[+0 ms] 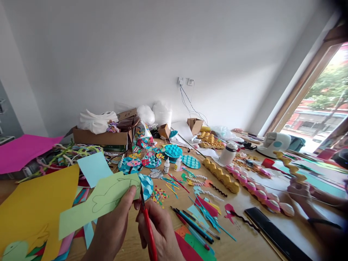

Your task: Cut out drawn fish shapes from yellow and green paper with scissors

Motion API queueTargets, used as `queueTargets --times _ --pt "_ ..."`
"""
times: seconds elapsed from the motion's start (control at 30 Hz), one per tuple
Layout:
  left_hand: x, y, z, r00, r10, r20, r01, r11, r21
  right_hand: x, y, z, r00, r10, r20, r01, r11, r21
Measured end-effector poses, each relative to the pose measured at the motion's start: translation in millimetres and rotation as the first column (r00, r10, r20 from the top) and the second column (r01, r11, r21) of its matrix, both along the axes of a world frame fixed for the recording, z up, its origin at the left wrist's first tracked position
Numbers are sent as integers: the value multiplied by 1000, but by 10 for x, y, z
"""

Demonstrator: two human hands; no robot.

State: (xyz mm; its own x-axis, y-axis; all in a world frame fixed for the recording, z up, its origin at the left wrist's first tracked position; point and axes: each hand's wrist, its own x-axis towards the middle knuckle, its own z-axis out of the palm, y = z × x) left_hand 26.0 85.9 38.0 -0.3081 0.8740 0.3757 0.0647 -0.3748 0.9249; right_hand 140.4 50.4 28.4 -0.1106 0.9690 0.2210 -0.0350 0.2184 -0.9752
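A sheet of light green paper point(106, 197) with a fish outline drawn on it is pinched in my left hand point(115, 224), the thumb lying on top near its right end. My right hand point(160, 226) grips red-handled scissors point(149, 228). Their dark blades point away from me and meet the right edge of the green paper, beside the fish's head. Just behind that edge lies a blue patterned paper disc point(146, 185), partly covered. A light blue sheet point(95, 168) and a large yellow sheet point(40, 203) are left of the paper.
Pens point(193, 224), paper strips and two small glue bottles point(166, 166) lie right of my hands. Yellow point(221, 175) and pink egg-carton strips stretch further right. Another person's hands point(299, 190) hold a yellow piece at the right. A cardboard box point(100, 137) stands at the back left.
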Motion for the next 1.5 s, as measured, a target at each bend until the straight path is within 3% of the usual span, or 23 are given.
queueTargets --times 0.33,0.63,0.87,1.03,1.13,1.5 --pt "32 13 -47 1000 6 15 -6 1000 -20 9 -36 -23 999 -35 7 34 999 13" --pt "-19 20 60 982 -86 -169 92 995 29 27 -9 -67 998 -32 50 29 998 49" --pt "28 -33 121 976 -53 -213 61 998 32 31 -70 -9 998 33 -44 -37 997 -72" --pt "30 -48 127 955 42 -292 -39 999 16 32 -77 -20 1000 -18 5 19 999 -48" --pt "14 -30 101 946 44 -322 -40 999 20 32 -61 -27 998 -40 44 41 999 -16" --pt "41 -33 148 957 -24 -289 37 999 38 34 -14 -90 999 -32 14 32 999 8"
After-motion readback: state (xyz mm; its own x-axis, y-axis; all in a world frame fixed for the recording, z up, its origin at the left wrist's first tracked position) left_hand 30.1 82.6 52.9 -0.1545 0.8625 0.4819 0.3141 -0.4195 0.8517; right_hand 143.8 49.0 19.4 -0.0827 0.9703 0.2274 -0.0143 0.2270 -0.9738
